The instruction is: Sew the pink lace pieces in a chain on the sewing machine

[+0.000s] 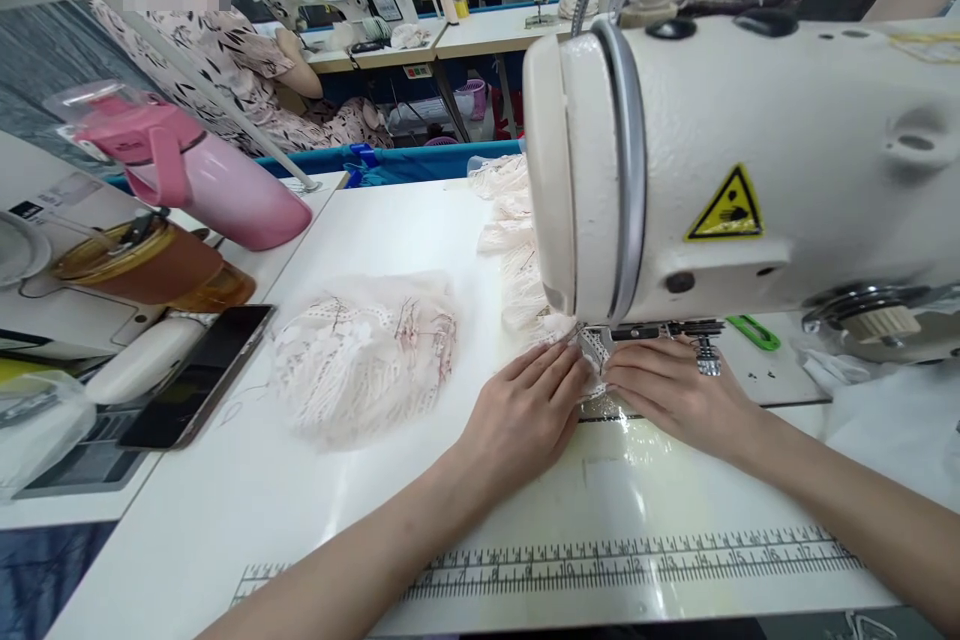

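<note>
A cream strip of lace fabric (pixel 594 352) lies under the presser foot of a white sewing machine (pixel 750 140). On its left side, my left hand (pixel 525 400) presses the strip with its fingers close together, the thumb mostly hidden. From the right, my right hand (pixel 679 385) has its fingertips closed on the strip's edge, just in front of the foot. Silver rings show on one of its fingers. Behind my left hand, gathered ruffles (pixel 514 240) of the same pale fabric trail toward the back of the table. The needle itself is hard to make out.
Left of my hands lies a heap of lace (pixel 367 355) with loose threads. Farther left are a phone (pixel 199 375), a brown cup (pixel 150 260) and a pink bottle (pixel 202 170). A green thread cutter (pixel 754 332) sits right of the foot. Another person (pixel 247 70) sits beyond the table.
</note>
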`<state>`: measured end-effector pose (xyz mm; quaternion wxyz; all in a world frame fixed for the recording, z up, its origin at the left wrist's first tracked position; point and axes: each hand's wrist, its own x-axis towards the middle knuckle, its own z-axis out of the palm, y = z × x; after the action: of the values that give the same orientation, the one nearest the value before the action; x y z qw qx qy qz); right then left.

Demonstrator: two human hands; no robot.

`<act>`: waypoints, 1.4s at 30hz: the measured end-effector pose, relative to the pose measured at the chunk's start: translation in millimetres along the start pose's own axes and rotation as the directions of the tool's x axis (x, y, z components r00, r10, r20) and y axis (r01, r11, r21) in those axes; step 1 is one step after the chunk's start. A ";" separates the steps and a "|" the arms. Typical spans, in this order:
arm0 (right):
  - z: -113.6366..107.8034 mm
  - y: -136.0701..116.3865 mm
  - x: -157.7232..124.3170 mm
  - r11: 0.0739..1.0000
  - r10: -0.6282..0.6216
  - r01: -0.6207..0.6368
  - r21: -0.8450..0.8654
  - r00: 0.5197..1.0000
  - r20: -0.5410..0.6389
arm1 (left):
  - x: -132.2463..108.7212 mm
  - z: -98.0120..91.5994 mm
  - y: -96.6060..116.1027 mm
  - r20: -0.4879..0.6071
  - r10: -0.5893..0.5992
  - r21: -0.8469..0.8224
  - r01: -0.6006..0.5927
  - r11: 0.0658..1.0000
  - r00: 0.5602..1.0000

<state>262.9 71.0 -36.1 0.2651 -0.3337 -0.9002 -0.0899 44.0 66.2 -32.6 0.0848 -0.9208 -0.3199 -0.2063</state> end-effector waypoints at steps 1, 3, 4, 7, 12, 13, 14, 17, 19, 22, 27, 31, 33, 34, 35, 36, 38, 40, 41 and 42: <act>-0.5 0.4 -0.2 1.000 0.006 -0.006 -0.020 1.000 -0.004 | 0.3 0.2 0.8 0.003 -0.004 0.004 0.004 1.000 1.000; -1.7 1.0 -0.5 0.998 0.020 -0.021 -0.065 1.000 -0.014 | 1.2 0.6 2.7 0.006 -0.011 0.016 0.011 1.000 1.000; -2.5 1.1 -0.5 0.996 0.026 -0.028 -0.084 0.999 -0.023 | 1.6 0.9 3.6 0.006 -0.013 0.024 0.013 1.000 1.000; -5.7 1.4 0.6 0.994 0.030 -0.036 -0.103 0.998 -0.057 | 2.6 1.3 6.0 0.005 -0.017 0.047 0.017 0.999 1.000; -10.2 2.7 3.0 0.992 0.027 -0.033 -0.120 0.998 -0.051 | 2.5 1.0 7.8 0.019 -0.011 0.073 0.009 0.997 1.000; -10.3 3.3 3.1 0.991 0.028 -0.034 -0.128 0.999 -0.047 | 2.4 1.2 7.8 0.021 -0.009 0.079 0.008 0.997 1.000; -10.3 3.8 3.1 0.990 0.029 -0.035 -0.135 0.999 -0.041 | 2.3 1.6 7.6 0.020 -0.006 0.085 0.004 0.996 1.000; -10.1 4.9 3.0 0.989 0.023 -0.028 -0.142 0.999 -0.035 | 1.9 3.7 6.2 0.008 0.024 0.095 -0.025 0.995 1.000; -10.6 4.6 3.6 0.989 0.015 -0.021 -0.143 0.999 -0.045 | 1.5 5.3 4.3 -0.004 0.069 0.088 -0.069 0.994 0.998; -12.1 2.9 5.7 0.991 0.009 -0.015 -0.137 0.999 -0.043 | -0.1 6.5 0.3 0.003 0.115 0.080 -0.115 0.990 0.993; -6.4 0.3 5.4 0.989 -0.018 0.014 -0.150 1.000 -0.025 | -3.0 2.0 -10.2 0.086 0.152 0.062 -0.158 0.986 0.985; 4.3 0.7 -0.9 0.990 -0.053 0.058 -0.131 0.998 0.036 | -2.4 -3.5 -19.1 0.144 0.183 0.022 -0.188 0.982 0.973; 8.0 0.8 -3.4 0.991 -0.045 0.053 -0.122 0.997 0.070 | -1.6 -5.2 -22.5 0.150 0.191 0.026 -0.197 0.980 0.970; 9.2 0.6 -4.0 0.992 -0.045 0.055 -0.117 0.995 0.085 | -1.2 -5.8 -23.9 0.152 0.193 0.030 -0.200 0.979 0.969; 9.8 -0.1 -4.1 0.992 -0.047 0.058 -0.115 0.995 0.093 | -0.9 -6.3 -25.2 0.153 0.195 0.035 -0.202 0.979 0.969; 10.1 -1.1 -3.8 0.991 -0.049 0.060 -0.118 0.995 0.092 | -0.7 -6.7 -26.4 0.154 0.195 0.039 -0.203 0.978 0.969; 9.8 -4.3 -2.3 0.988 -0.051 0.062 -0.141 0.996 0.078 | -0.2 -7.4 -28.7 0.153 0.196 0.047 -0.206 0.977 0.969; 9.2 -8.3 -0.4 0.984 -0.048 0.057 -0.168 0.997 0.059 | 0.3 -8.0 -30.5 0.143 0.199 0.056 -0.209 0.976 0.969; 9.0 -10.1 0.5 0.983 -0.044 0.052 -0.178 0.998 0.051 | 0.5 -8.2 -31.1 0.138 0.201 0.062 -0.211 0.976 0.970; 8.9 -11.6 1.2 0.982 -0.037 0.045 -0.183 0.998 0.046 | 0.6 -8.3 -31.5 0.133 0.202 0.069 -0.212 0.975 0.970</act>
<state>250.9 65.9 -42.8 0.2119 -0.3398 -0.9002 -0.1710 22.1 88.8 -24.1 0.1236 -0.9560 -0.2350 -0.1249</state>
